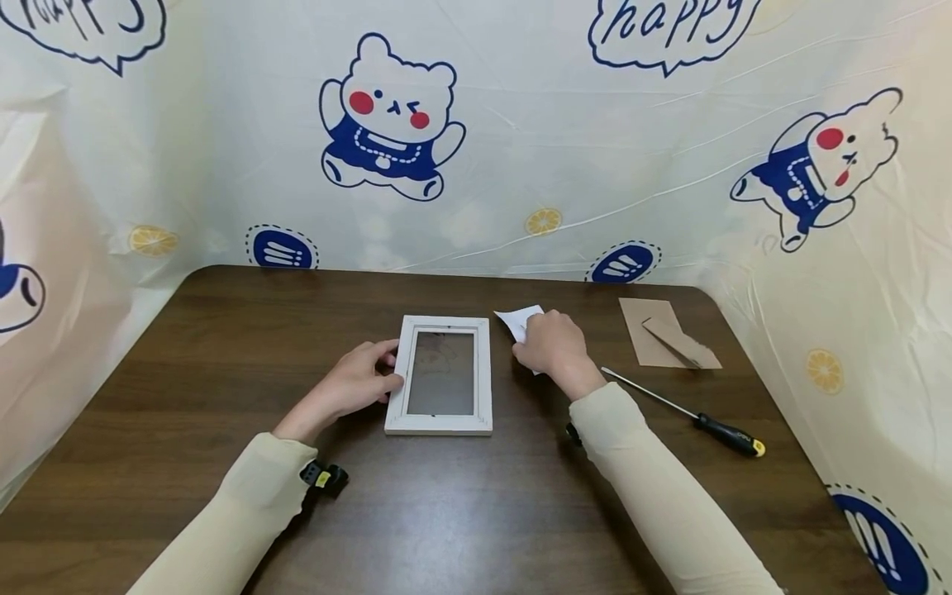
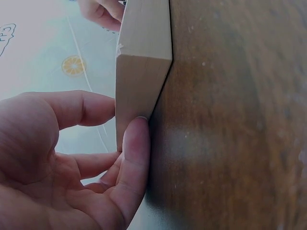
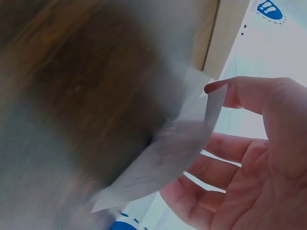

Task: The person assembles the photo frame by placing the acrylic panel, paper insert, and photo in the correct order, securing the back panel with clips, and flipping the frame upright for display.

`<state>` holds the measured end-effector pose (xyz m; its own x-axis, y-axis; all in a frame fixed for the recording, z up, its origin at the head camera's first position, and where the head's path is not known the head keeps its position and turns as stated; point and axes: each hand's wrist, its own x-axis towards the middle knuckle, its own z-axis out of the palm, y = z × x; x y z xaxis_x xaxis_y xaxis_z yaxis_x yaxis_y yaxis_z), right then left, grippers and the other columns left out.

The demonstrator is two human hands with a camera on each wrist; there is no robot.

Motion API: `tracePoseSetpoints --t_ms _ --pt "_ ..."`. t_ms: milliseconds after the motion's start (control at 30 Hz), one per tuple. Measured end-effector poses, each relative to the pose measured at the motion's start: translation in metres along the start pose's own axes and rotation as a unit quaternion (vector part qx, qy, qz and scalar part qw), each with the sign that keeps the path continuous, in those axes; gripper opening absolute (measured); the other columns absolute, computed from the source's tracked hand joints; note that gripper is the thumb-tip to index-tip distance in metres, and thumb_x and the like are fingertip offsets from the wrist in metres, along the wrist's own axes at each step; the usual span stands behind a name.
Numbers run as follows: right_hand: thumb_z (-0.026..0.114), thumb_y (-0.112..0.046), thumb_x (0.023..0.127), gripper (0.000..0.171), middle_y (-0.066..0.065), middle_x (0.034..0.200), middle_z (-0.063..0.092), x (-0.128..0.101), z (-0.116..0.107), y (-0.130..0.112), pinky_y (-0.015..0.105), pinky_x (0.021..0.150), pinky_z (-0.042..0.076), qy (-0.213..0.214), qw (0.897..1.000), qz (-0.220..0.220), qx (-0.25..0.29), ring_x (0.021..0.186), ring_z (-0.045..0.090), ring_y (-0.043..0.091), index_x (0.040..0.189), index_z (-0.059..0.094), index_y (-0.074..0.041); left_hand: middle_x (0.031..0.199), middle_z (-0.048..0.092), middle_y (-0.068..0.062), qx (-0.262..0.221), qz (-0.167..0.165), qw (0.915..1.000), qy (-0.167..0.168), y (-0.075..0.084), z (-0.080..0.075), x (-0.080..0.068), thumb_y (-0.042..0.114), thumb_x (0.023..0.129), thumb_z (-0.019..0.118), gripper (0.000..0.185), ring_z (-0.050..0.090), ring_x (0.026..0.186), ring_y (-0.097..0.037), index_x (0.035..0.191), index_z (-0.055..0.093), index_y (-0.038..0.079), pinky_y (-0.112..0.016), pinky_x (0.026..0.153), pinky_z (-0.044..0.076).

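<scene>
left hand (image 1: 357, 382) gripping left side of white picture frame (image 1: 442, 376), flat mid-tabletop | right hand (image 1: 554, 347) pinching white paper sheet (image 1: 521, 321) just right of frame | screwdriver (image 1: 687, 405), brown backing board (image 1: 665, 333) near tabletop's right edge

My left hand (image 1: 355, 382) and right hand (image 1: 554, 347) are bare, without rings or gloves; both my arms wear long, close-fitting cream sleeves (image 1: 654, 487) ending at the wrists; a small black camera mount with a yellow mark (image 1: 323, 478) is strapped under my left wrist; a black fitting (image 1: 571, 433) shows beneath my right cuff.
</scene>
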<state>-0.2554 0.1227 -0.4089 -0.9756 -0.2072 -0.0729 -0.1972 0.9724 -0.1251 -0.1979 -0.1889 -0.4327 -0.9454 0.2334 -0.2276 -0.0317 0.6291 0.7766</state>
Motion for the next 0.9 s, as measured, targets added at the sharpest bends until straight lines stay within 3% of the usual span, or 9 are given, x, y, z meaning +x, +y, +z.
tracePoseSetpoints --t_ms 200,300,433,667,900 --pt "0.065 -0.016 0.095 0.022 0.013 0.077 0.07 -0.005 -0.004 -0.002 0.037 0.058 0.056 -0.005 1.0 -0.017 0.024 0.065 0.064 0.024 0.083 0.075 0.001 0.131 0.052 -0.023 -0.002 0.002 1.0 0.0 0.001 0.001 0.0 0.011 0.095 0.067 0.074 0.067 0.079 -0.023 0.161 0.038 -0.003 -0.034 0.072 0.059" --pt "0.069 -0.018 0.095 0.022 0.014 0.081 0.072 -0.007 -0.003 -0.003 0.039 0.062 0.058 0.001 1.0 -0.022 0.014 0.068 0.064 0.025 0.086 0.076 0.001 0.131 0.051 -0.023 -0.003 0.003 1.0 -0.002 0.001 0.001 0.0 0.011 0.095 0.067 0.074 0.067 0.079 -0.023 0.162 0.037 -0.003 -0.034 0.073 0.059" --pt "0.079 -0.03 0.093 0.032 0.018 0.096 0.07 -0.009 0.002 -0.002 0.044 0.074 0.059 -0.003 1.0 -0.015 0.004 0.082 0.066 0.031 0.097 0.074 0.002 0.131 0.051 -0.023 -0.002 0.003 1.0 -0.002 0.0 0.001 0.0 0.011 0.095 0.066 0.074 0.068 0.079 -0.023 0.161 0.038 -0.003 -0.034 0.073 0.06" --pt "0.084 -0.052 0.088 0.08 0.029 0.14 0.048 -0.01 0.008 0.003 0.058 0.098 0.052 -0.013 0.998 0.054 0.0 0.123 0.049 0.045 0.14 0.059 0.004 0.131 0.051 -0.023 -0.001 0.002 1.0 -0.002 0.002 0.001 0.0 0.012 0.095 0.067 0.074 0.067 0.081 -0.024 0.162 0.037 -0.002 -0.034 0.073 0.06" --pt "0.078 -0.052 0.094 0.077 0.028 0.142 0.046 -0.01 0.008 0.006 0.057 0.097 0.052 -0.053 0.996 0.073 0.023 0.125 0.046 0.045 0.145 0.057 0.002 0.131 0.051 -0.023 -0.001 -0.001 1.0 0.0 0.002 0.0 0.0 0.011 0.095 0.066 0.074 0.067 0.08 -0.024 0.162 0.037 -0.003 -0.034 0.073 0.06"
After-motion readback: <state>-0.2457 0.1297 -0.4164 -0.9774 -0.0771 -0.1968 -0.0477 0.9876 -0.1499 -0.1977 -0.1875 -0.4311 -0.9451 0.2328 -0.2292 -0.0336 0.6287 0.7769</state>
